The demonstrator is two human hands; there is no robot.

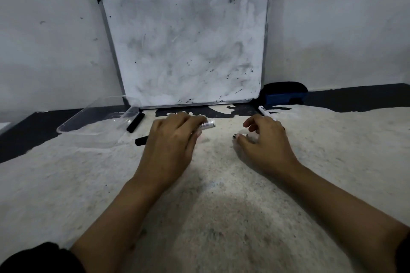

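Observation:
A smudged whiteboard point(186, 44) leans against the wall. My left hand point(173, 139) lies over a white marker point(207, 125) with its fingers curled round it. The marker's black end point(142, 140) sticks out on the left of the hand. My right hand point(264, 141) is curled, and its thumb and fingers pinch a small white object with a dark tip point(235, 136), mostly hidden. A second white marker point(265, 111) lies just behind the right hand's fingers. A black marker point(135, 122) rests beside the tray.
A clear plastic tray point(97, 121) sits at the left, against the whiteboard's lower corner. A blue and black board eraser point(285, 95) stands to the right of the whiteboard by the wall. The surface is pale and worn, with dark patches along the back.

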